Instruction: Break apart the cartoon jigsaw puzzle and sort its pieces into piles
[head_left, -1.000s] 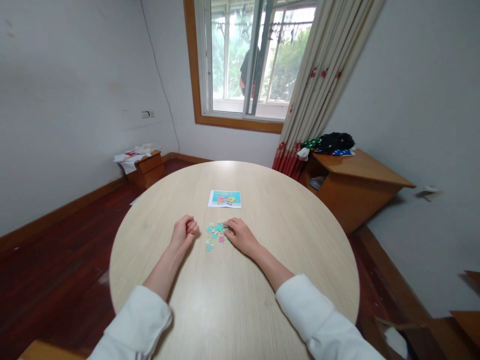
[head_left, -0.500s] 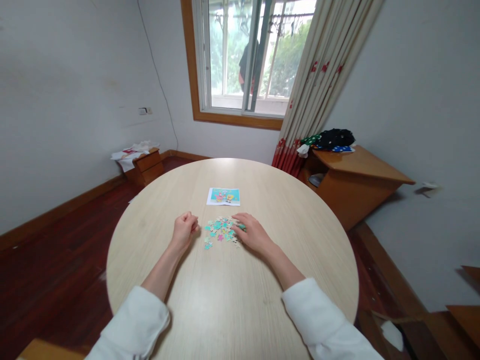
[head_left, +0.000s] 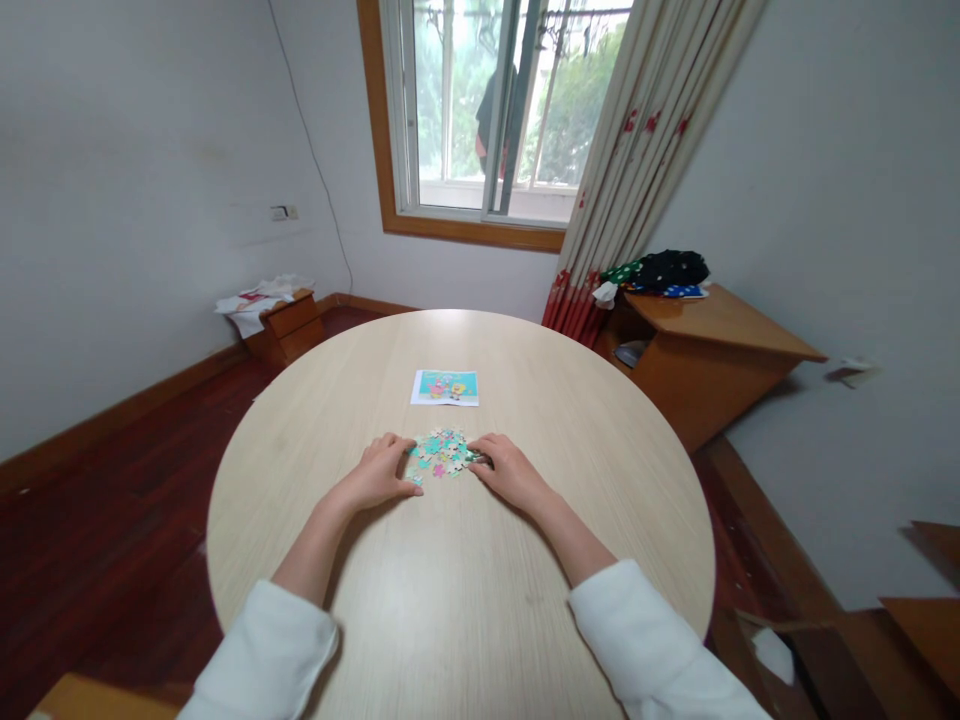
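Observation:
A loose pile of jigsaw puzzle pieces (head_left: 442, 453), turquoise, pale and pink, lies on the round table between my hands. My left hand (head_left: 380, 468) is open at the pile's left edge, thumb and fingers spread apart around the outer pieces. On the right side, my right hand (head_left: 504, 466) curves against the pile with fingers and thumb apart, touching pieces at its edge. Just beyond the pile lies a printed picture card (head_left: 445, 388) showing cartoon figures on turquoise, flat on the table.
The round pale wooden table (head_left: 450, 600) carries all of this. Behind it is a window (head_left: 487, 110) with a long curtain (head_left: 600, 180). A wooden cabinet (head_left: 720, 330) with clothes on top stands at right, a small drawer unit (head_left: 292, 325) at left.
My left hand has opened from a closed fist and moved right to the pile. The pieces are gathered more tightly. My right hand stays at the right edge, its fingers slightly more curled.

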